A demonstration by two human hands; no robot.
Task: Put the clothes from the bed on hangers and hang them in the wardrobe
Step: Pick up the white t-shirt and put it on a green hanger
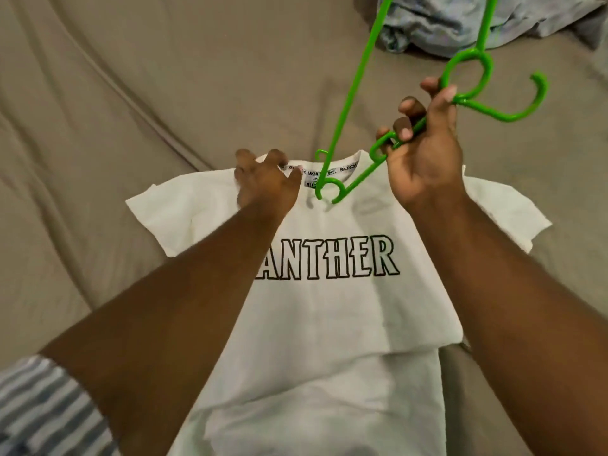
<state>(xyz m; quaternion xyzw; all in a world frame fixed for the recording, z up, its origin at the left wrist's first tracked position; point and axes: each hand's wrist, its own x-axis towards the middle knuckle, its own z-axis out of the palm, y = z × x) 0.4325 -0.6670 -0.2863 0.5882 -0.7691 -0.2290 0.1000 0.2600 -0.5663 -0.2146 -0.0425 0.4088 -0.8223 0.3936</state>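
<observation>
Currently, the white shirt (329,307) lies flat on the bed (98,93), printed side up, sleeves spread, collar (343,163) at the far end from the person. This layout keeps the neck opening exposed and reachable from above.

The left hand (266,182) rests at the left side of the collar with its fingers curled over the edge. It appears to pinch the fabric there, though motion blur hides the exact contact. The likely purpose is to lift and widen the neck opening.

The right hand (427,153) is clenched around green plastic hangers (348,83). Two hooks show beside the fingers, so it probably holds two hangers together. The grip sits near the hooks, which leaves the long arms free to steer. One rounded shoulder end points down and sits over the collar, just at the neck opening. Whether it has gone inside the fabric cannot be told.

Step in hand: feed the hanger end through the neck. The task is at an early stage for this garment, as the shirt is not yet on a hanger. The wardrobe is not in view.

Caution: the spare hanger in the same grip may snag the collar or get in the way of the first one.

A crumpled blue-grey cloth (444,24) lies on the bed beyond the hangers, well apart from the shirt. A striped sleeve (39,396) shows at the lower left.
</observation>
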